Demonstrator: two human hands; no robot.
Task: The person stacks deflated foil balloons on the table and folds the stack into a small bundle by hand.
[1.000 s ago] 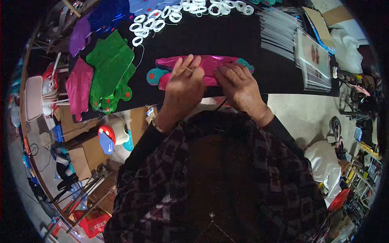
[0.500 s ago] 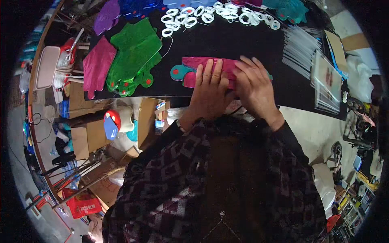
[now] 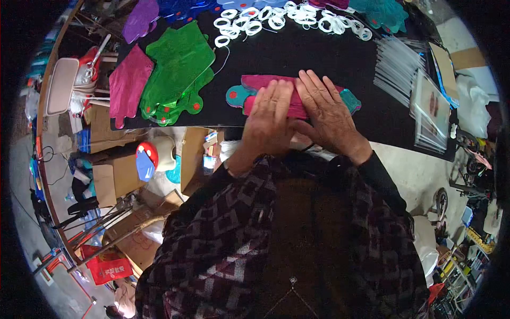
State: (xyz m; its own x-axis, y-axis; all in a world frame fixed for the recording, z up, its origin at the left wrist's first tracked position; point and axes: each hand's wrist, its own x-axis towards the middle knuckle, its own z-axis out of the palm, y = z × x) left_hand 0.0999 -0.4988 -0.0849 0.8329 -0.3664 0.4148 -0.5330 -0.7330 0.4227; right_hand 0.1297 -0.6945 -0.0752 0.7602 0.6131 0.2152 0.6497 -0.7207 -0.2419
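Observation:
Both hands press flat on a folded stack of shiny pink and teal foil (image 3: 342,86), which looks like deflated foil balloons, near the table's front edge. My left hand (image 3: 270,114) lies over the left half, fingers stretched out and slightly blurred. Across the right half, my right hand (image 3: 330,114) rests with its fingers extended, its thumb near my left hand. A teal foil end with a red dot (image 3: 233,95) sticks out on the left, and another teal end (image 3: 350,100) shows on the right. Neither hand grips anything.
Green foil shapes (image 3: 175,66) and a pink foil piece (image 3: 128,85) lie at left. White ribbon rolls (image 3: 276,22) line the back. Clear plastic strips (image 3: 396,69) and clear sleeves (image 3: 431,114) are at right. Cardboard boxes (image 3: 127,178) stand on the floor.
My right hand, blurred and raised at the fingers before, now lies flat on the foil, slightly further left at the fingertips. My left hand has shifted a little, staying on the foil.

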